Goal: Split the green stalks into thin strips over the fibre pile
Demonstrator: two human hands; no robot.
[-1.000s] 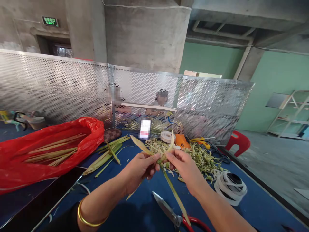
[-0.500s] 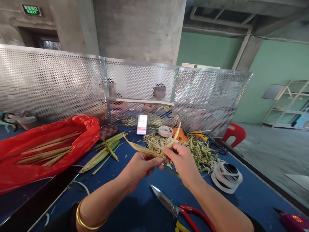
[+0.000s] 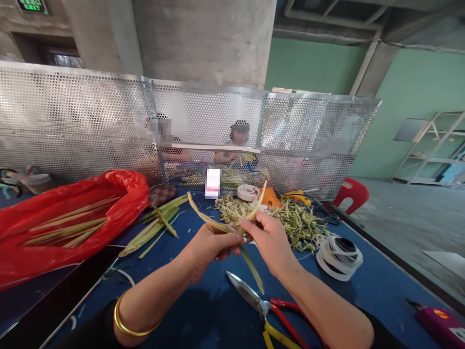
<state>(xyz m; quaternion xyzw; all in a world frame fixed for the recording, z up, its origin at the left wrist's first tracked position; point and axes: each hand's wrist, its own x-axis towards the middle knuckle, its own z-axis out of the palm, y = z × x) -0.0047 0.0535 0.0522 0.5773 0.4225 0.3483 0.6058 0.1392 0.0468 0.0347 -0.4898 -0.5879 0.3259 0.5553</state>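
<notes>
Between my hands are pale yellow-green dried leaf strips [image 3: 203,216], their ends sticking out to the upper left, upper right and down. My left hand [image 3: 215,241] pinches them with thumb and fingers from the left. On the other side my right hand [image 3: 267,237] pinches the strips close to where they cross. The exact crossing point is partly hidden by my fingers. Below my hands, scissors [image 3: 250,293] with red and yellow handles lie on the blue table [image 3: 181,310]. Just beyond my hands is a heap of small pale green plaited pieces [image 3: 300,223].
A red plastic bag [image 3: 127,194] holding long dried strips lies at left, with loose leaves [image 3: 152,232] beside it. A roll of white tape [image 3: 339,257] stands at right, near a purple tool [image 3: 439,322]. A perforated metal screen [image 3: 210,114] closes the back; two people sit behind it.
One strip end now hangs downward below my hands, over the scissors' blades. My hands still pinch the strips close together. The view has tilted slightly downward.
</notes>
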